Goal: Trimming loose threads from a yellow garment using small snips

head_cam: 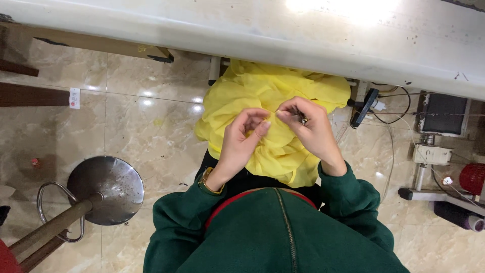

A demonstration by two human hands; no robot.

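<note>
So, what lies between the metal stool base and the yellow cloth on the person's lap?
In the head view, only bare marble floor lies between the stool base and the yellow cloth.

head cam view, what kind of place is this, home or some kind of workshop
Probably a sewing workshop. Both hands, left and right, work yellow fabric at the edge of a long white table; a motor and cables sit under it, with a thread cone on the tiled floor.
</note>
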